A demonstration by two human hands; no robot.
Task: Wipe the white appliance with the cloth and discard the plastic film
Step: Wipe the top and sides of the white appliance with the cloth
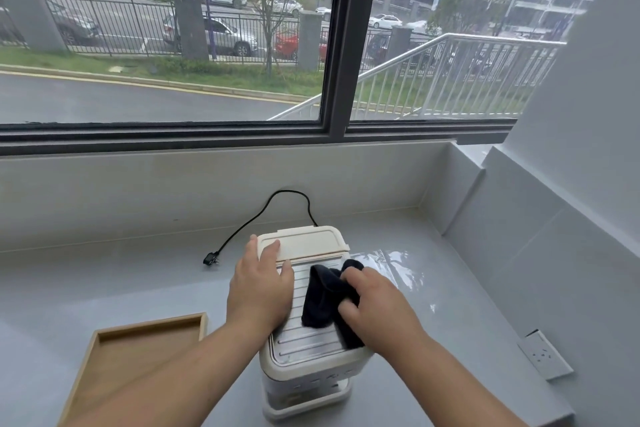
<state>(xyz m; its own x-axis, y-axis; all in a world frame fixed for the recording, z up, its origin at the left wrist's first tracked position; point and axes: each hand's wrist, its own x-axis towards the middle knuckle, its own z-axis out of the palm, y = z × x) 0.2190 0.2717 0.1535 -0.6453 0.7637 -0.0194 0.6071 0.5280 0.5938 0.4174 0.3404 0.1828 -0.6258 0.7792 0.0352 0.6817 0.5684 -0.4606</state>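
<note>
The white appliance [304,350] stands on the grey counter in front of me, with a ribbed metal top and a cream lid [304,241] at its far end. My left hand [261,282] lies flat on its left side, fingers touching the lid. On the ribbed top, my right hand [375,307] presses a dark cloth [323,298]. A sheet of clear plastic film [398,265] lies on the counter just right of the appliance.
A black power cord [263,215] runs from the appliance's back to a plug [210,258] on the counter. An empty wooden tray [138,357] sits at the lower left. A wall socket [545,354] is on the right wall. A window spans the back.
</note>
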